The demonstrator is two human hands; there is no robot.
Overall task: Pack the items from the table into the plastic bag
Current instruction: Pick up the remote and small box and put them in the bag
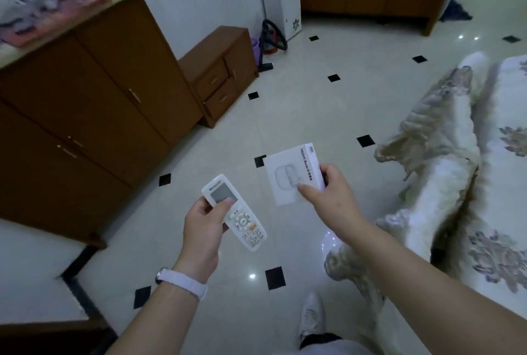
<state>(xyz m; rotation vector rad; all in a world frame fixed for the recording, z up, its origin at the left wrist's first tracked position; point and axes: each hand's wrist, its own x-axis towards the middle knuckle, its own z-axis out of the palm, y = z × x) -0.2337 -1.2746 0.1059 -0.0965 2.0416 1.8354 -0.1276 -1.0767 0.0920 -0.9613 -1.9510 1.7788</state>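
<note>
Left hand (203,226) gripping a white remote (234,212), right hand (330,198) pinching a white earbuds box (288,178) above tiled floor (285,115).

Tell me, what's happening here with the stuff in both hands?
A person stands on a tiled floor, holding one thing in each hand. The left hand grips a white remote control; the right hand pinches a white earbuds box by its edge. Both are held in the air. No plastic bag is in view, so nothing looks packed yet.
</note>
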